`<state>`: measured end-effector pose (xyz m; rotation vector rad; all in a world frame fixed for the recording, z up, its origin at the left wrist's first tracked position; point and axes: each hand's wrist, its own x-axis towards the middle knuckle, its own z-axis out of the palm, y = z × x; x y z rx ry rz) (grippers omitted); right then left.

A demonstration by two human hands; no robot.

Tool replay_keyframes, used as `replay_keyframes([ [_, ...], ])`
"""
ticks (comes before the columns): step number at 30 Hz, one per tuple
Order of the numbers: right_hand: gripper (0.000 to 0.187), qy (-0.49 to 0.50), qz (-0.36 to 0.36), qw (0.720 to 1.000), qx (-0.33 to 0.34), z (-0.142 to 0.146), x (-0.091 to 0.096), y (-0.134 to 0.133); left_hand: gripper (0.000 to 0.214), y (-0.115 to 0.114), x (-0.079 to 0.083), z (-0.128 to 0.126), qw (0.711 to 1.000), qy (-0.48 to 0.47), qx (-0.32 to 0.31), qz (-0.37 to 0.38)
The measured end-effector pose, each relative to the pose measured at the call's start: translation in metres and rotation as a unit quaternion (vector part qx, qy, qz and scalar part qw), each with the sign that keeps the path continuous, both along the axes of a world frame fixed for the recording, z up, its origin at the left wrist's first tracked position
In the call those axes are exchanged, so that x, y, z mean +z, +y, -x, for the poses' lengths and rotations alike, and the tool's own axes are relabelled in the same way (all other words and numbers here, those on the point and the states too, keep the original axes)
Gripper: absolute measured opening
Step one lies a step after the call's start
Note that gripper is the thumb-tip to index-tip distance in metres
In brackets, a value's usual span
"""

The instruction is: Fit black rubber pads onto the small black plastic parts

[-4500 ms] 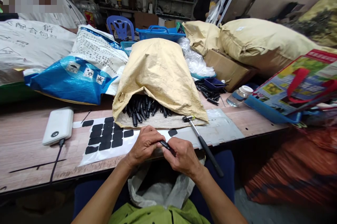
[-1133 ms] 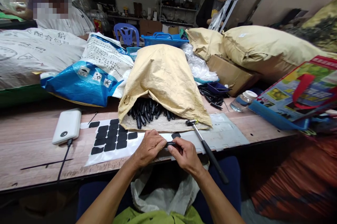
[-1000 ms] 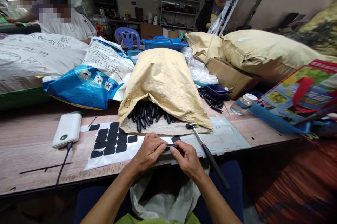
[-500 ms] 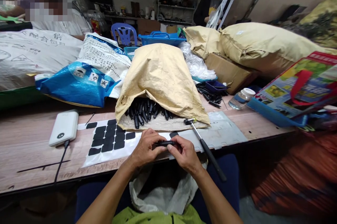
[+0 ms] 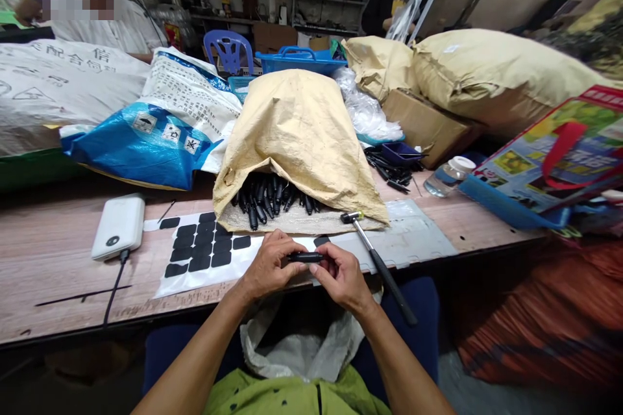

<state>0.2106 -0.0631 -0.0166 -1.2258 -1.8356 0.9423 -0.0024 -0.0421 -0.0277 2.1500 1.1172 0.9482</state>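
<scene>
Between my two hands, level above the table's front edge, is a short black pen-like tube (image 5: 305,257). My left hand (image 5: 273,264) pinches its left end with thumb and fingers. At the other end, my right hand (image 5: 341,273) grips it the same way. Just beyond lies a tan woven sack (image 5: 296,123), its mouth toward me, with many similar black tubes (image 5: 265,199) spilling at the opening. Black rounded patches (image 5: 199,249) sit in rows on a white sheet left of my hands. A small hammer (image 5: 377,259) lies to the right, its handle jutting past the edge.
A white power bank (image 5: 118,226) with a cable stands at left. Blue-and-white sacks (image 5: 165,142) line the back left. At right are a lidded jar (image 5: 448,176), a carton (image 5: 428,123) and a blue tray (image 5: 511,207). An open white bag (image 5: 302,353) hangs at my lap. Other people are behind.
The view has tilted slightly down, so the table things sit a little higher. Both hands keep hold of the black tube, with the right fingers slightly shifted.
</scene>
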Motion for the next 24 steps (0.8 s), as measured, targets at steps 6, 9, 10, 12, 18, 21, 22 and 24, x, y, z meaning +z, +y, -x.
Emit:
replay_keyframes([
  [6,0.021,0.005,-0.010,1.000,-0.003,-0.001,-0.001,-0.001,0.021,0.000,0.001,0.001,1.000,-0.003,-0.003,0.006],
  [9,0.023,-0.020,-0.036,0.999,-0.011,0.000,0.001,0.000,0.023,0.002,0.000,0.001,1.000,-0.008,-0.014,0.012],
  [10,0.024,-0.029,-0.046,0.998,-0.009,0.000,0.001,0.001,0.024,0.002,-0.001,0.001,1.000,-0.007,-0.023,0.013],
  [12,0.025,-0.037,-0.068,0.997,-0.001,0.000,0.001,0.002,0.025,0.003,-0.001,0.001,0.999,-0.003,-0.039,0.016],
  [18,0.020,0.005,-0.100,0.995,-0.022,-0.004,0.001,-0.007,0.023,-0.002,0.007,0.001,0.999,-0.036,-0.029,0.016],
  [21,0.016,0.030,-0.137,0.990,-0.034,-0.013,0.006,-0.026,0.019,-0.005,0.012,0.002,0.997,-0.075,-0.014,-0.011],
  [22,0.014,0.027,-0.145,0.989,-0.020,-0.017,0.008,-0.034,0.018,-0.006,0.013,0.002,0.996,-0.091,-0.002,-0.022],
  [24,0.013,-0.002,-0.147,0.989,0.031,-0.024,0.009,-0.048,0.017,-0.007,0.012,0.001,0.992,-0.117,0.026,-0.039],
])
